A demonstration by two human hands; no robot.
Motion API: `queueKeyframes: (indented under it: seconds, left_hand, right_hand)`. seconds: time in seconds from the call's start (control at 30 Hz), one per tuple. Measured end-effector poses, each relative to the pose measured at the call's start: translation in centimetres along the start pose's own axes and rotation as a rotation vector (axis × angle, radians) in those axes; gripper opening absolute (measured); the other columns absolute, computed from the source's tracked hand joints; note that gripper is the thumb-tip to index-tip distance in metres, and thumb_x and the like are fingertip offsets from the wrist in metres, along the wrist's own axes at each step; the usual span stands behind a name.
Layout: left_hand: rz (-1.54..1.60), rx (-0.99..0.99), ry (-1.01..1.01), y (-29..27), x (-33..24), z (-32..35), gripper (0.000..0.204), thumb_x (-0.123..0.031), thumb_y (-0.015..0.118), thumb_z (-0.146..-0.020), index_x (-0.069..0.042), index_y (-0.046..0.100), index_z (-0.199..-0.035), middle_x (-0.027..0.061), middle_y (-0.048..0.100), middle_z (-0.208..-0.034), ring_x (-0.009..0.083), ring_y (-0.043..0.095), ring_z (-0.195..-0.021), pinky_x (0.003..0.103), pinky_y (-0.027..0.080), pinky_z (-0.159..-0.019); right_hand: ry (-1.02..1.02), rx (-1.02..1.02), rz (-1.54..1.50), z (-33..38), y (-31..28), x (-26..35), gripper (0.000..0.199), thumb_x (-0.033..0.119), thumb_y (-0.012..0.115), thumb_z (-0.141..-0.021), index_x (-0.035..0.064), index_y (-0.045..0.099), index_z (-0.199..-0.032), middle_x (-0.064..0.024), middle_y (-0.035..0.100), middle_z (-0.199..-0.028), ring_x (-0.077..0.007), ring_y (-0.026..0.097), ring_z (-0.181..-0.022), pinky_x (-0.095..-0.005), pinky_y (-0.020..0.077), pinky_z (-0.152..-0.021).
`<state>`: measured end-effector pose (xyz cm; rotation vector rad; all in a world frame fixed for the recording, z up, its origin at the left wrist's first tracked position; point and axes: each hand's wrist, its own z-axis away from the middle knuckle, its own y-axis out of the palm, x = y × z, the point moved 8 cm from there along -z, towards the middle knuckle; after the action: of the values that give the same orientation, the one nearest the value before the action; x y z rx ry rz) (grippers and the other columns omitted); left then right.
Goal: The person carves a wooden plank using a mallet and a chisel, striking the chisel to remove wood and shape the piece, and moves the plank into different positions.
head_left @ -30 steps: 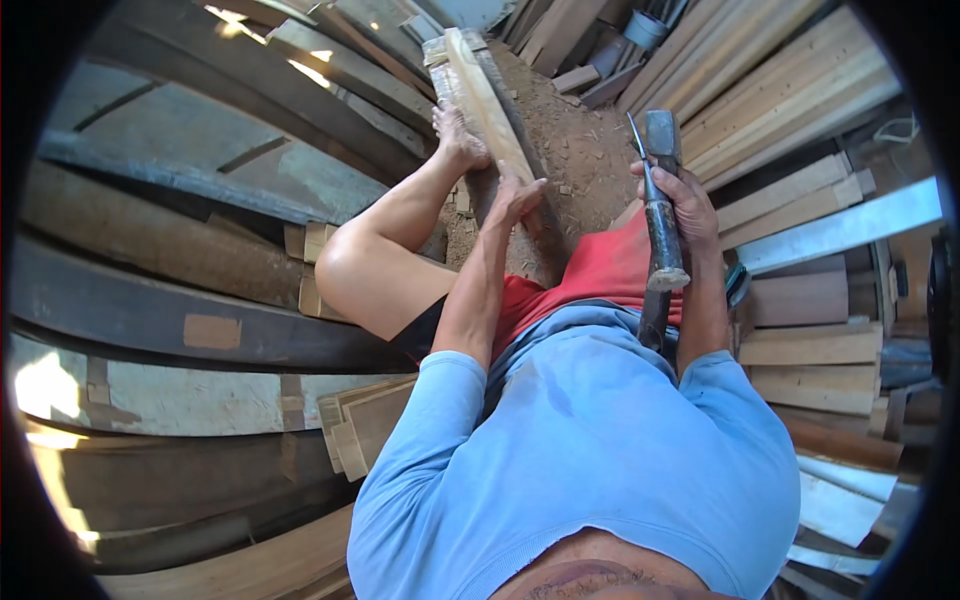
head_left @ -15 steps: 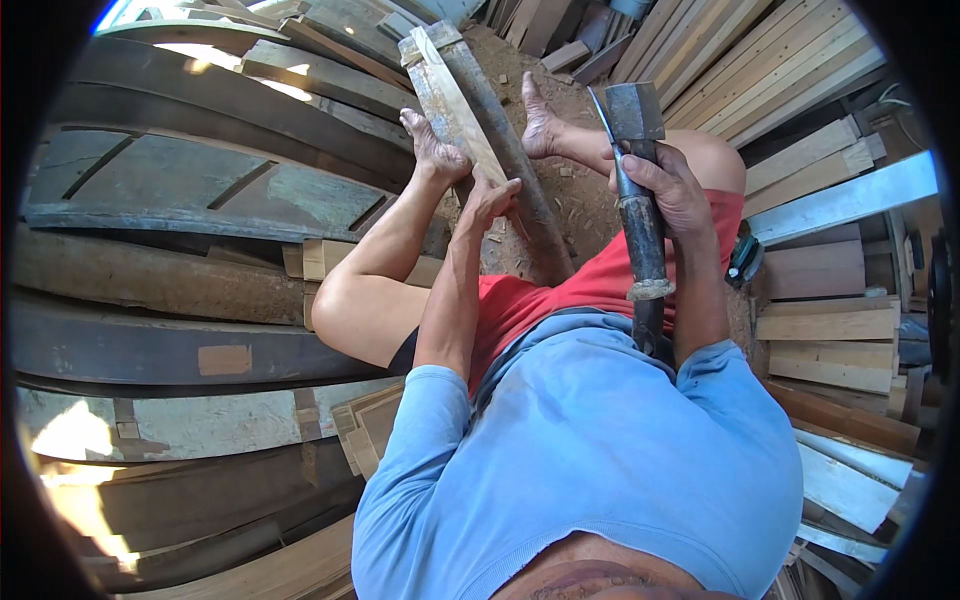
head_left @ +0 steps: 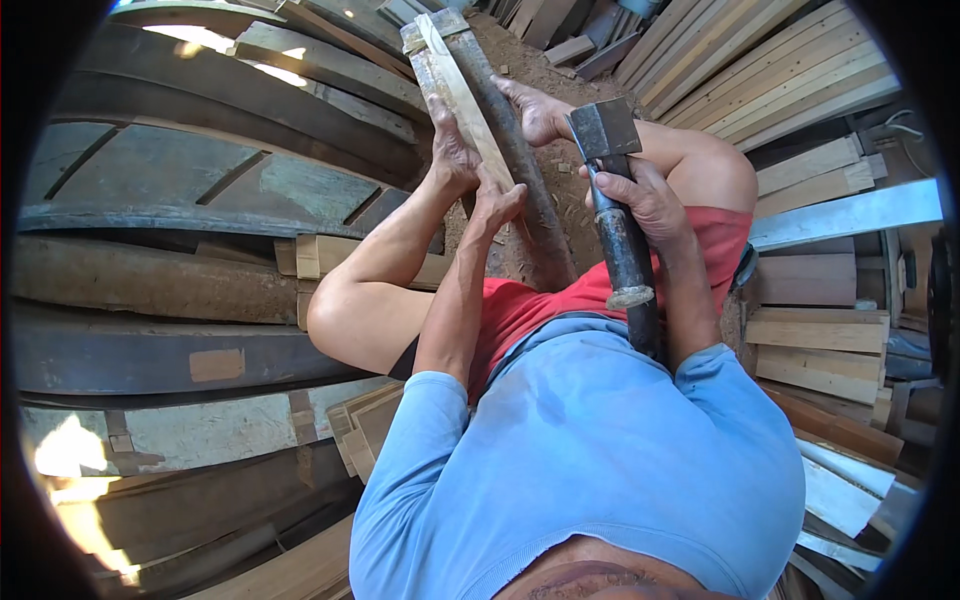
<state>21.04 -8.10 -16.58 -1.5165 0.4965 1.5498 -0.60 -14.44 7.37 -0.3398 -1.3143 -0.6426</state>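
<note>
My left hand grips the near end of a pale wooden strip, which lies lengthwise on a worn wooden beam between my legs. My left foot presses against the strip's left side, and my right foot rests at the beam's right side. Raised over my right thigh, an adze with a dark, blocky metal head is held in my right hand. Its head points away from me, the thick dark handle back toward my waist. The fingers behind the handle are partly hidden.
Long curved dark boards are stacked close on the left. Planks lean at the far right, with shorter boards piled nearer. A pale bluish board juts in from the right. Wood chips litter the floor.
My right foot has moved left against the beam, and my left foot has shifted right toward the strip. The adze has tilted and moved slightly left. My left hand keeps its hold.
</note>
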Motion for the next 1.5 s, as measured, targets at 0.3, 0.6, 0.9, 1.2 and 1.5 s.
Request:
queueKeyframes:
  seconds: [0.3,0.6,0.9,1.2,1.5]
  left_hand:
    - [-0.119,0.051,-0.107,-0.2,-2.1,0.8,0.086,-0.021,0.075,-0.080,0.005,0.024,-0.144,0.0280,0.059,-0.123,0.0351,0.065,-0.110,0.040,0.056,-0.090]
    - [-0.153,-0.128,0.317,-5.1,-4.6,1.9,0.102,-0.015,0.081,-0.081,0.001,0.015,-0.157,0.0264,0.045,-0.143,0.0338,0.049,-0.133,0.039,0.049,-0.105]
    - [-0.460,0.229,1.087,-2.1,-28.3,12.5,0.071,-0.011,0.086,-0.056,-0.006,0.059,-0.122,0.0286,0.035,-0.157,0.0466,0.023,-0.152,0.058,0.019,-0.124]
    - [0.348,-0.189,0.624,-10.6,-24.7,9.1,0.013,-0.006,0.066,-0.098,-0.001,0.061,-0.108,0.0114,0.070,-0.102,0.0146,0.069,-0.085,0.030,0.055,-0.072]
    - [0.608,-0.149,0.388,-10.1,-17.8,9.0,0.010,-0.010,0.066,-0.100,-0.002,0.063,-0.105,0.0049,0.069,-0.079,0.0085,0.062,-0.068,0.027,0.052,-0.062]
  right_hand:
    - [0.008,-0.005,0.016,-0.7,0.2,-0.5,0.045,0.038,0.071,-0.093,0.0008,0.064,-0.117,-0.0041,0.068,-0.084,-0.0078,0.060,-0.071,-0.0223,0.0488,-0.065]
    - [0.063,0.033,-0.073,-3.7,-0.2,-2.0,0.039,0.036,0.070,-0.096,0.0012,0.066,-0.113,-0.0032,0.068,-0.083,-0.0060,0.061,-0.066,-0.0204,0.0490,-0.060]
    - [-0.062,0.131,-0.283,-6.3,2.5,-3.3,0.039,0.031,0.069,-0.098,-0.0014,0.065,-0.120,-0.0079,0.070,-0.097,-0.0138,0.070,-0.075,-0.0282,0.0568,-0.062]
    - [-0.166,0.118,0.052,-3.8,2.8,4.6,0.042,0.035,0.066,-0.099,-0.0035,0.064,-0.117,-0.0048,0.064,-0.075,-0.0094,0.061,-0.061,-0.0202,0.0486,-0.056]
    - [-0.652,0.027,0.009,-0.6,2.3,12.5,0.046,0.015,0.061,-0.101,-0.0149,0.051,-0.135,-0.0082,0.062,-0.080,-0.0153,0.061,-0.071,-0.0274,0.0495,-0.068]
